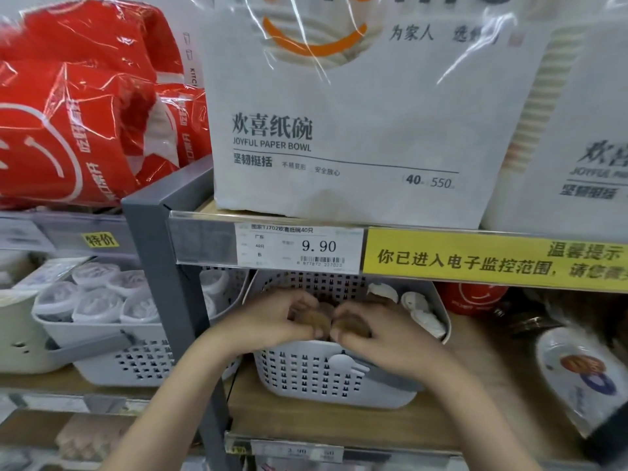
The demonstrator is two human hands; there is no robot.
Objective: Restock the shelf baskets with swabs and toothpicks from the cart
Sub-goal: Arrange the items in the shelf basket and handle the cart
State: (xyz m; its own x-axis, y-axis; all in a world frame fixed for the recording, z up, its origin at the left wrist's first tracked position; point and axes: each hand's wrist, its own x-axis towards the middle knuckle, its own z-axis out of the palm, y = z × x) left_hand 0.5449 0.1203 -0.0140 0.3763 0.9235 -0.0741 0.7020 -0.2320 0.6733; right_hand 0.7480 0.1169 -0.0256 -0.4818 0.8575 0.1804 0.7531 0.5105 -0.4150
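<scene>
A white perforated basket (316, 379) stands on the wooden shelf under the price rail. Both my hands reach into it over its front rim. My left hand (272, 321) grips a round brown toothpick container (321, 322). My right hand (377, 331) grips a second brown container (351, 326) right beside the first. At the basket's right end lie white wrapped packs (423, 314). The basket's interior behind my hands is mostly hidden.
Left of the grey shelf upright (163, 283), another white basket (112, 334) holds several round swab tubs (98, 294). Paper bowl packs (336, 107) and red packs (78, 107) sit on the shelf above. A white bottle (577, 375) leans at the right.
</scene>
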